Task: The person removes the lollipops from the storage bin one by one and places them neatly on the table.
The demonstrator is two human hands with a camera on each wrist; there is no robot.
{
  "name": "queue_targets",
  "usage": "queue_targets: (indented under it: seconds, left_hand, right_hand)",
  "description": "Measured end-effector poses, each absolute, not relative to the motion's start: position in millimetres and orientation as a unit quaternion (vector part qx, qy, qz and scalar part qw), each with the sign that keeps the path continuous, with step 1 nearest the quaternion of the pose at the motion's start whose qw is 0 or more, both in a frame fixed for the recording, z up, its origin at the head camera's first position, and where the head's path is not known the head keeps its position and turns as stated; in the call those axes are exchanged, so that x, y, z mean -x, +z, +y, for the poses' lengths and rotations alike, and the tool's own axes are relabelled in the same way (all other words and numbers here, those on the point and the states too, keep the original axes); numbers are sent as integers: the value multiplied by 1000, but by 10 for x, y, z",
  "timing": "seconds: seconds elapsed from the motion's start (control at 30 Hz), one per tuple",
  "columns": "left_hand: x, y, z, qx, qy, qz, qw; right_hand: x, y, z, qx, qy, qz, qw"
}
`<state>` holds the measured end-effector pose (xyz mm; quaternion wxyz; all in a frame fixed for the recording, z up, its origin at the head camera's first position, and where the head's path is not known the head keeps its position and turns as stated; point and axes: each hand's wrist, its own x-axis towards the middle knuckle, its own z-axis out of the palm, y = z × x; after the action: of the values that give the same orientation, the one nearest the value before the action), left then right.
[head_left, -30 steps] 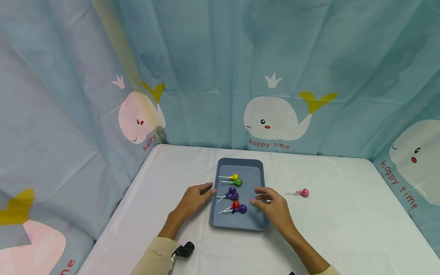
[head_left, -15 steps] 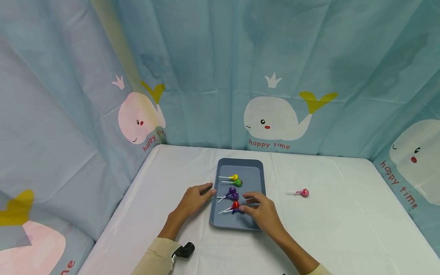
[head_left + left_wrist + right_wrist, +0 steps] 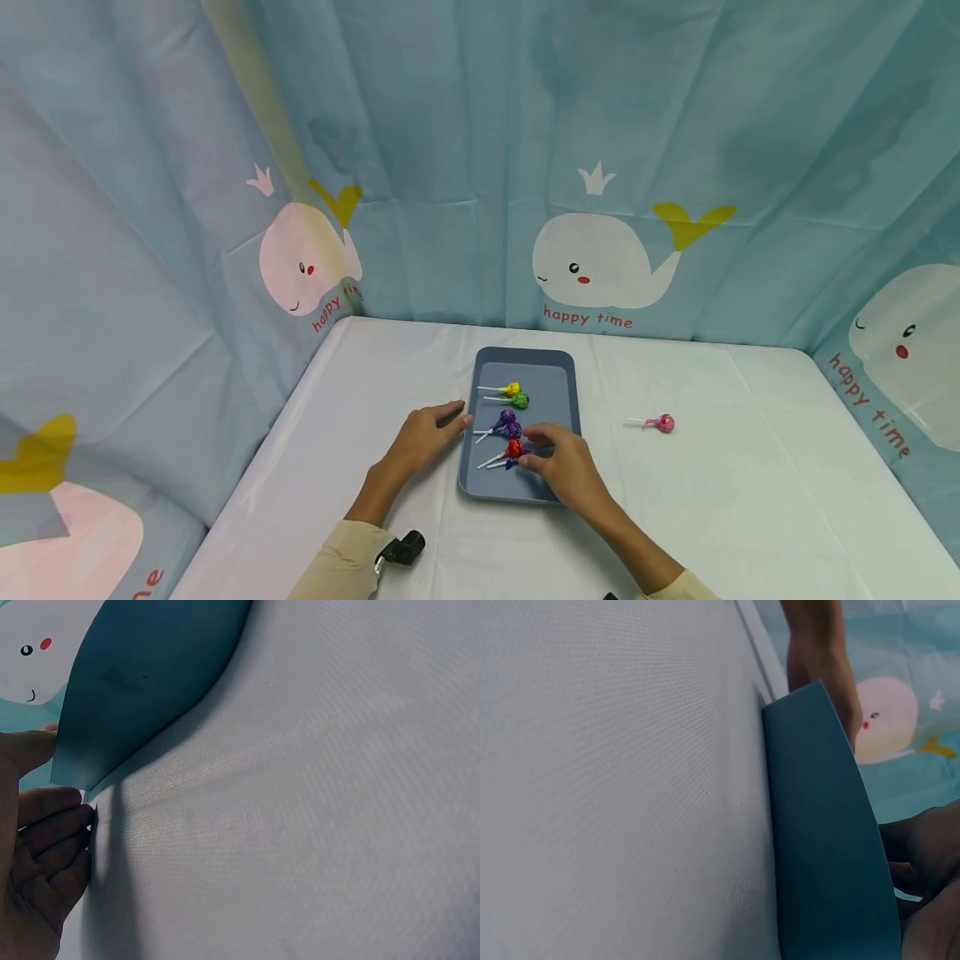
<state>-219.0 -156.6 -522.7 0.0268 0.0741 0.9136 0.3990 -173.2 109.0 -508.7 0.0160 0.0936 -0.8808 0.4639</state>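
Observation:
A blue-grey tray [image 3: 552, 375] holds several lollipops. My left hand [image 3: 423, 437] is at its left side, thumb at the rim; in the left wrist view its fingers [image 3: 56, 825] lie relaxed by the tray's outer wall. My right hand [image 3: 567, 467] reaches over the tray's near right, thumb and forefinger spread apart around the head of a purple lollipop [image 3: 510, 463], which they partly hide. Beside that one lies a red lollipop [image 3: 513, 448]. Two purple lollipops [image 3: 510, 428] lie just beyond, then a green lollipop [image 3: 519, 401] and a yellow lollipop [image 3: 512, 389].
To the right of the tray a pink lollipop [image 3: 663, 423] lies on the white-covered table [image 3: 735, 483]. A blue curtain [image 3: 465, 150] with whale prints stands along the table's back and sides.
My right hand has moved left and a little nearer across the tray, from its right side to the near purple lollipop. My left hand stays at the left rim.

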Motion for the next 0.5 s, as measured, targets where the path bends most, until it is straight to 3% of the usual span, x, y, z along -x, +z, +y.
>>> queue_targets:
  seconds: [0.5]
  left_hand:
    - [2194,-5232,-1570,-76,400,913,24]
  right_hand:
    - [1738,-5119,1058,-124,409,-903,39]
